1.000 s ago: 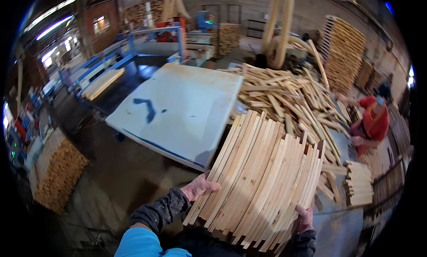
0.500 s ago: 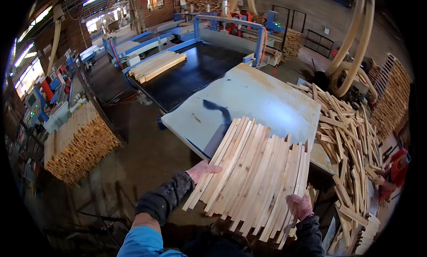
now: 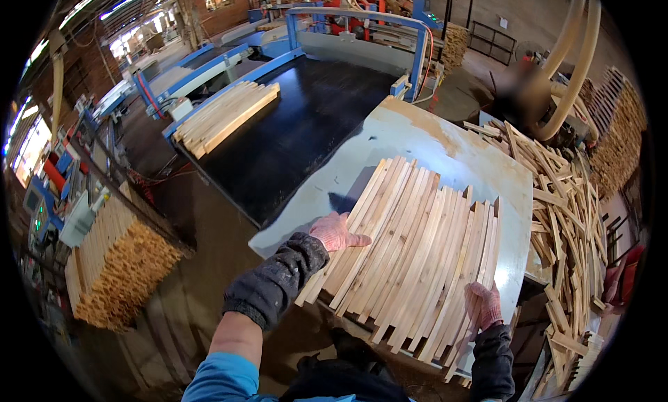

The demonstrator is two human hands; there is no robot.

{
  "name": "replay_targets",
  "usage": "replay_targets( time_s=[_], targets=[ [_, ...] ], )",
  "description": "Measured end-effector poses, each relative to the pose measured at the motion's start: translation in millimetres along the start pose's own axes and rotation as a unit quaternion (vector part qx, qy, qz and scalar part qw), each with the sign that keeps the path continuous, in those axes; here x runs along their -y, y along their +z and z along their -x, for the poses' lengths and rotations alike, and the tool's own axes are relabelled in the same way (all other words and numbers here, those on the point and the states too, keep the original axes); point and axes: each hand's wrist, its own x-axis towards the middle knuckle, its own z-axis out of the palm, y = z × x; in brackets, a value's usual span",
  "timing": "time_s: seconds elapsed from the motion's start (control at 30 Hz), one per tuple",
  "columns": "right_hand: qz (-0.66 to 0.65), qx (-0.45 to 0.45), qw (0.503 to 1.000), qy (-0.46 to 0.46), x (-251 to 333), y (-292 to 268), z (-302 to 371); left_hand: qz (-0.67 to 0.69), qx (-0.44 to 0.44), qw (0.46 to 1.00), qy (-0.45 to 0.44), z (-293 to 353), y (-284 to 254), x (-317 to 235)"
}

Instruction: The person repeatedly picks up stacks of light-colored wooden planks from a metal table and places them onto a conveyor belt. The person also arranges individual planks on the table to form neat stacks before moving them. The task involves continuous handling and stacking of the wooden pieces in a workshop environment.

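Observation:
A wide row of light wooden strips (image 3: pixel 410 256) lies side by side over the near part of a pale grey tabletop (image 3: pixel 417 141), with the near ends uneven and jutting past its edge. On the row's left side, my left hand (image 3: pixel 337 233), in a pinkish knit glove, grips the outer strips with the thumb laid on top; its other fingers are partly hidden. My right hand (image 3: pixel 485 304), gloved alike, is closed round the right edge of the same row near its near end. Dark sleeve covers run up both forearms.
Beyond lies a black machine bed (image 3: pixel 299 116) with another row of strips (image 3: pixel 226 116) under a blue gantry frame (image 3: pixel 358 13). Loose scrap wood (image 3: pixel 567 214) is heaped at the right, near a person in red (image 3: pixel 626 280). A strip stack (image 3: pixel 125 270) stands left; hoses (image 3: pixel 581 61) hang far right.
Both hands and the row of strips have moved forward, farther over the grey tabletop. The view has shifted too, and the hands keep their hold on the row's sides.

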Motion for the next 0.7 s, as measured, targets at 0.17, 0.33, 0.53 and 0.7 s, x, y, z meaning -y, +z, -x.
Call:
replay_targets(
  time_s=[0.17,0.33,0.53,0.7],
  targets=[
    [0.009,-0.026,1.000,0.000,3.6,98.2,-64.2,-0.008,-0.139,0.990,-0.005,-64.8,-58.1,42.8],
    [-0.016,0.005,1.000,-0.001,-10.8,228.3,-107.9,-0.062,-0.178,0.981,-0.041,-109.3,-115.4,120.0],
    [-0.049,0.079,0.995,0.037,-38.4,388.7,-139.2,-0.136,-0.256,0.954,-0.079,-146.6,-181.2,238.8],
    [-0.011,0.046,0.999,0.017,-70.7,529.4,-167.6,-0.186,-0.257,0.944,-0.095,-175.1,-256.1,354.5]
  ],
)
